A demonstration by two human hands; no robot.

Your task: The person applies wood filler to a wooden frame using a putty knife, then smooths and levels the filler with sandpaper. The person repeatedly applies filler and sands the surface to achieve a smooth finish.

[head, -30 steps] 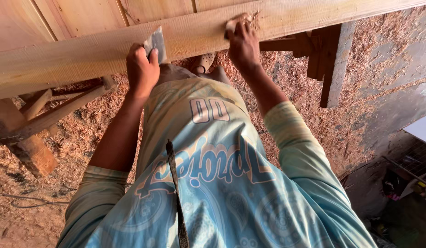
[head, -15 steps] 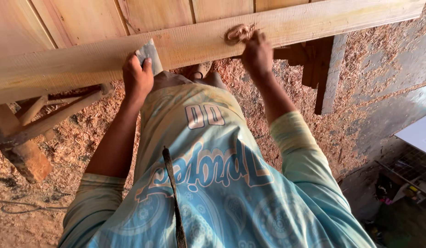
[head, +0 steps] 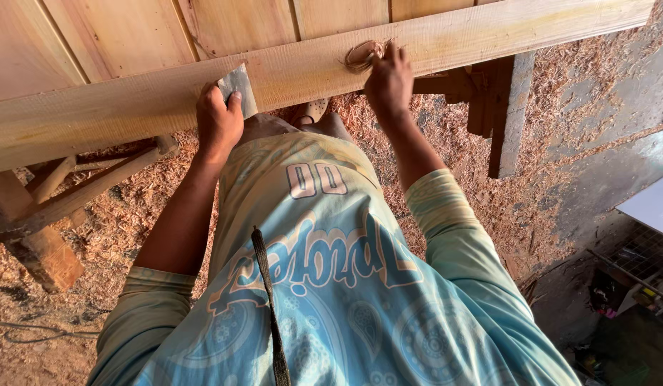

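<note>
Both hands slid along pale rough plank (head: 131, 114); left hand (head: 218, 121) pinching grey scraper (head: 238, 87), right hand (head: 389, 82) fingers pressed on knot (head: 361, 53).

Plank (head: 446, 43) top bare between hands; dark wooden post (head: 499, 118) blocks below right.

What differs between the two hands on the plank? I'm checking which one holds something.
The left hand grips a small grey flat piece against the plank; the right hand holds nothing that shows, its fingertips by a knot. The left sits lower on the plank's edge, the right higher. Both touch the plank.
</note>
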